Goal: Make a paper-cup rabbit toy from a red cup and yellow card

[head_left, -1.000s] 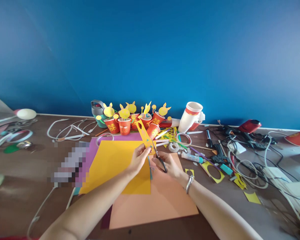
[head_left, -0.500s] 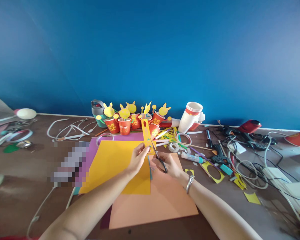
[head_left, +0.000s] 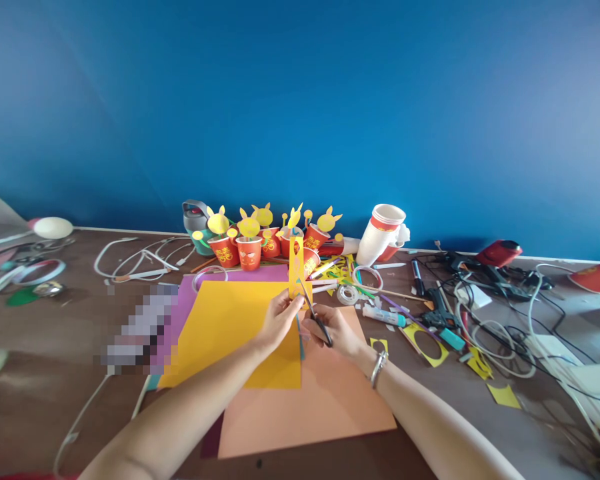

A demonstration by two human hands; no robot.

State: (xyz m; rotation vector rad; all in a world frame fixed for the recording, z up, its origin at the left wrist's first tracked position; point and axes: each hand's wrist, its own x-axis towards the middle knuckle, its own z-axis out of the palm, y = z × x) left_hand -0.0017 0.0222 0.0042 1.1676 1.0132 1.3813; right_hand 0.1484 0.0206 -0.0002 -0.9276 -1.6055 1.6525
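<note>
Over the yellow card sheet (head_left: 230, 333), my left hand (head_left: 280, 321) pinches the yellow card strip (head_left: 295, 267) upright, my right hand (head_left: 336, 331) grips the scissors (head_left: 311, 310) at its edge; a steady pinch keeps the cut clean

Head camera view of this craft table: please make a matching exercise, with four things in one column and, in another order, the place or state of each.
Things:
1. left hand
2. right hand
3. silver-coloured bracelet
4. red paper cups

Places or states:
A. around the right wrist
B. standing by the blue wall, with yellow rabbit-ear cutouts
C. holding black-handled scissors
D. pinching a yellow card strip

Pairs: 1-D, 2-C, 3-A, 4-B
</note>
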